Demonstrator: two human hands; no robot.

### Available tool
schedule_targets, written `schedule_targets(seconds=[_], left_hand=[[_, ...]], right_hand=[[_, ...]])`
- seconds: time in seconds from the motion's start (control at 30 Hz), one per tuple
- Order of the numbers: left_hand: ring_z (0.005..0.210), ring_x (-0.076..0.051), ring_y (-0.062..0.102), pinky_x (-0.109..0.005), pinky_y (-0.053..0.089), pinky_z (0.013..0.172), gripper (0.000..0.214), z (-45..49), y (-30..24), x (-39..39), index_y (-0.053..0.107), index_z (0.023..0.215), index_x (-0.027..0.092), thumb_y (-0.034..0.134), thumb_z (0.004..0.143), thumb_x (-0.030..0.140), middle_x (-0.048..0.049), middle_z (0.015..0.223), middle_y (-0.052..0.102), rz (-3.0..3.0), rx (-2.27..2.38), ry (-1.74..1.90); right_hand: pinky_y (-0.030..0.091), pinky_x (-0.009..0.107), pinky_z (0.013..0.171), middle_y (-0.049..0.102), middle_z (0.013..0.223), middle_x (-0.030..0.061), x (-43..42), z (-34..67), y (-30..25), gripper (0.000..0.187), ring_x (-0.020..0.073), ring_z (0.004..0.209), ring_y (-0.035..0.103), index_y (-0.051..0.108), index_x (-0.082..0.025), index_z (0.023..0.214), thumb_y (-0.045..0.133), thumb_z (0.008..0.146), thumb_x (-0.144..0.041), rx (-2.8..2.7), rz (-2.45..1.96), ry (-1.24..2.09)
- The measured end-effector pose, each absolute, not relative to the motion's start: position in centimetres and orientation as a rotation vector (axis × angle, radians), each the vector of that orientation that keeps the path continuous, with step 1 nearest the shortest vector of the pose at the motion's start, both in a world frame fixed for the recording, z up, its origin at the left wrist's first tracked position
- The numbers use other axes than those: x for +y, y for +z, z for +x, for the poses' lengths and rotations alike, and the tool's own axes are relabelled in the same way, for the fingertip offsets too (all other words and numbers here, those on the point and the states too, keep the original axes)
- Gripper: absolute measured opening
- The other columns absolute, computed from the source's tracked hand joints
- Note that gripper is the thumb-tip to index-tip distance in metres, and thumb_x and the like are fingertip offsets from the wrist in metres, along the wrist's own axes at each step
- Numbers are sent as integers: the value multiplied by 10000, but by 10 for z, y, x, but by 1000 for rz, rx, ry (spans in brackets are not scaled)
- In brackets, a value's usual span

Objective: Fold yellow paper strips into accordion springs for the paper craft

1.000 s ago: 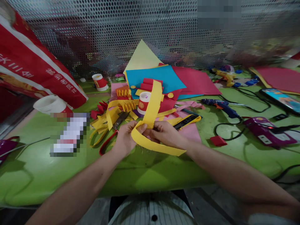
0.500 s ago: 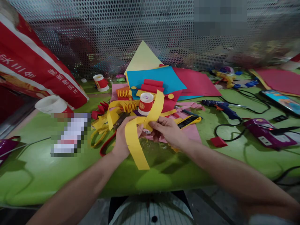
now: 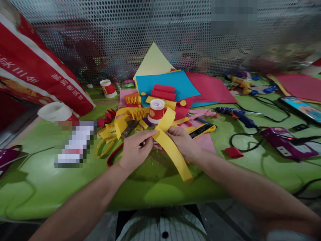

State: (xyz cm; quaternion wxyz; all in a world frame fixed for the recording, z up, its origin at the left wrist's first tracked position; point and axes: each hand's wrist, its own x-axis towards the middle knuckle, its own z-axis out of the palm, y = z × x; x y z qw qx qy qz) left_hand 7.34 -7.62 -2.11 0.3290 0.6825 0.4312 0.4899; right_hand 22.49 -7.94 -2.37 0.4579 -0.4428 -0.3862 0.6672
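Observation:
Both my hands hold a pair of crossed yellow paper strips (image 3: 173, 150) above the green table (image 3: 50, 187). My left hand (image 3: 134, 149) pinches the strips at their crossing from the left. My right hand (image 3: 184, 142) grips them from the right, fingers closed. One strip end hangs down toward me; the other curls up toward a small red and white paper cup (image 3: 155, 111). Just behind my hands lie more yellow strips, folded yellow paper springs (image 3: 136, 113) and red-handled scissors (image 3: 120, 142).
Blue, red, pink and pale yellow paper sheets (image 3: 173, 83) are piled at the back centre. A blue glue gun (image 3: 238, 113) with its cord, a purple power strip (image 3: 286, 140) and a phone (image 3: 301, 107) lie right. A red banner (image 3: 37, 77) and white cup (image 3: 54, 112) stand left.
The hanging strip end has swung from my left side to the lower right as my hands folded the strips over one another. The upper end now curls lower, near the cup.

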Motion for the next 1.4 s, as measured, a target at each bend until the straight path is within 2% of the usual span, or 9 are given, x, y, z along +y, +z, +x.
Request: schedule_targets(seconds=[0.17, 0.27, 0.37, 0.57, 0.7, 0.87, 1.0, 1.1, 1.4], left_hand=[[671, -156, 633, -247, 495, 633, 207, 72, -17, -76, 750, 843, 211, 579, 732, 180, -50, 817, 726, 1774, 1049, 1238], [695, -155, 637, -246, 502, 678, 133, 76, -18, -75, 748, 778, 208, 640, 701, 197, -38, 794, 722, 1674, 1157, 1258], [646, -137, 626, -240, 514, 646, 117, 79, -18, -74, 738, 766, 199, 656, 684, 183, -23, 763, 710, 1570, 1184, 1224], [641, -133, 632, -240, 528, 643, 119, 78, -18, -72, 729, 772, 196, 671, 669, 184, -14, 767, 708, 1533, 1180, 1190], [624, -124, 631, -233, 532, 612, 204, 79, -20, -72, 713, 874, 185, 668, 675, 202, -18, 789, 707, 1465, 1149, 1151], [578, -123, 621, -234, 519, 561, 298, 77, -20, -69, 676, 951, 165, 685, 678, 285, -20, 740, 691, 1324, 1099, 1091], [474, -109, 561, -221, 468, 488, 243, 76, -19, -67, 666, 750, 157, 651, 715, 397, 6, 554, 616, 1346, 1104, 1004], [423, -92, 515, -200, 416, 448, 229, 75, -16, -67, 616, 640, 158, 629, 737, 366, 22, 480, 567, 1483, 1173, 971], [443, -97, 528, -189, 397, 446, 192, 75, -16, -70, 548, 663, 173, 542, 778, 327, 43, 488, 540, 1679, 1225, 913]], right_hand=[[356, 192, 423, 576, 495, -44, -80, 226, -23, 349, 62, 419, 454, 620, -160, 620, 774, 520, -456, -978, -1090, 1627], [373, 201, 447, 580, 518, -44, -78, 226, -23, 339, 69, 444, 469, 619, -161, 623, 766, 540, -454, -1022, -1089, 1623], [376, 199, 446, 580, 524, -44, -77, 228, -25, 359, 73, 459, 480, 605, -165, 606, 765, 532, -478, -1071, -1075, 1607], [417, 226, 404, 511, 446, -27, -78, 232, -33, 444, 81, 386, 444, 567, -170, 576, 591, 698, -596, -1100, -1103, 1651], [460, 229, 444, 571, 553, -28, -76, 232, -34, 338, 84, 443, 501, 609, -169, 682, 704, 625, -488, -1216, -1078, 1573], [464, 229, 445, 577, 583, -28, -75, 230, -32, 263, 90, 459, 524, 604, -167, 697, 689, 658, -413, -1265, -1109, 1558], [473, 239, 458, 587, 614, -24, -77, 230, -28, 263, 90, 465, 521, 610, -164, 725, 692, 648, -401, -1280, -1109, 1583], [448, 236, 465, 575, 606, -17, -77, 231, -28, 264, 90, 471, 509, 609, -158, 728, 649, 689, -416, -1360, -1117, 1558], [298, 228, 484, 459, 574, -30, -75, 232, -31, 306, 68, 505, 342, 551, -158, 637, 558, 727, -450, -1503, -1202, 1332]])
